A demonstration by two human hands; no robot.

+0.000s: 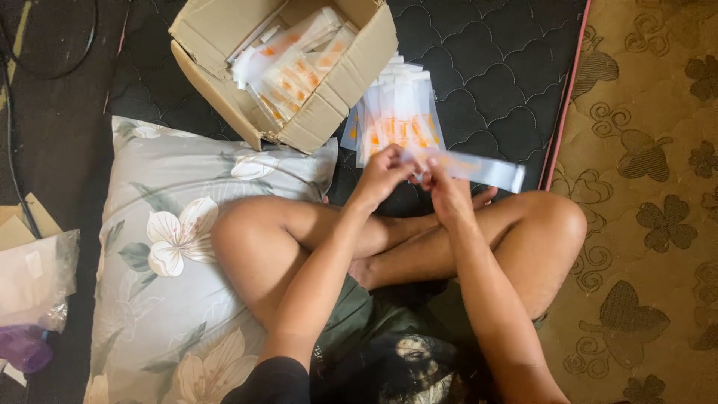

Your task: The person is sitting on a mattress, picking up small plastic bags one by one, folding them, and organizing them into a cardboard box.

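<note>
On top of the dark quilted mattress (486, 67), with legs crossed. Big things first. At ten o'clock from the hands: flowered pillow (164, 247), under the left knee. At eleven o'clock: open cardboard box (344, 82), tipped on its side, full of thin white and orange packets. At twelve o'clock, just beside the box: loose pile of packets (396, 112) lying flat on the mattress. At three o'clock, well apart: brown patterned rug (643, 209). At nine o'clock, far off by the edge: clear plastic bag (34, 277).

Now small things. Between the knees and the pile: left hand (381, 173) and right hand (449, 194), close together, both pinching one long clear sleeve (479, 169). Left fingers (393, 157) curled on the near end, right fingers closed just beside them. Rest of the sleeve sticking out toward three o'clock, not touching anything.

To do it well, probably: keep a soft pinch, hold the sleeve straight, no bending or twisting. Keep it up off the legs. Keep the pile close at twelve o'clock for easy reach.
</note>
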